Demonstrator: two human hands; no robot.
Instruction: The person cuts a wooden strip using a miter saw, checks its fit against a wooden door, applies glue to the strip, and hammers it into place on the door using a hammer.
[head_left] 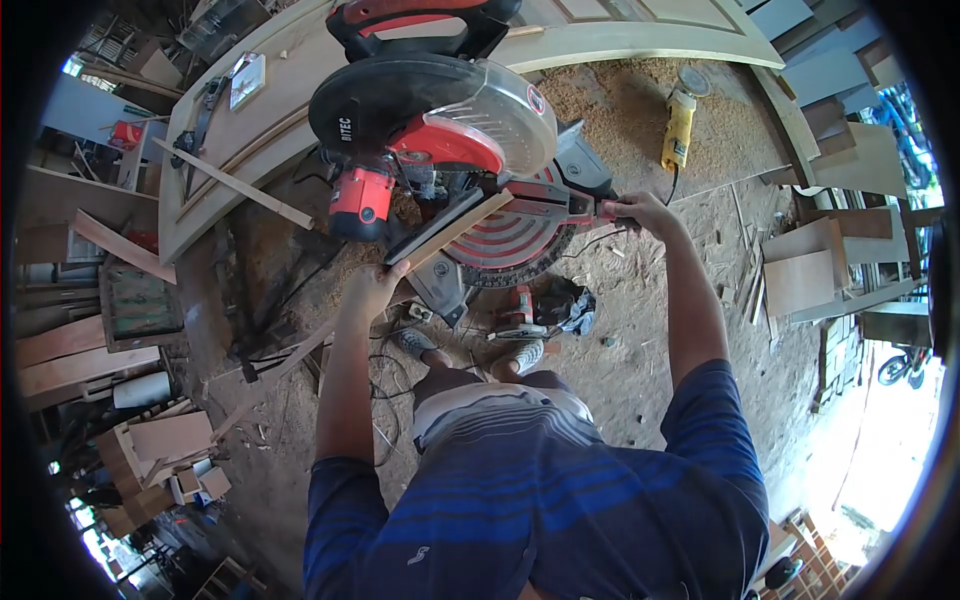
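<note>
A red and black miter saw (430, 130) stands in front of me, its head raised and its blade guard (510, 115) above the table. Along the fence lies a narrow wooden strip (458, 236), one end near the middle of the saw's round turntable (500, 245). My left hand (372, 290) is closed on the near left end of that strip, thumb on top. At the right, my right hand (642, 212) wraps around the red miter handle (606, 209) that sticks out from the turntable.
A yellow angle grinder (680, 130) lies on the sawdust-covered bench (620, 110). Behind the saw is a large panelled wooden door (240, 190), with a loose strip (240, 185) across it. A red-handled power tool (522, 312) and a black bag (568, 305) sit near my feet.
</note>
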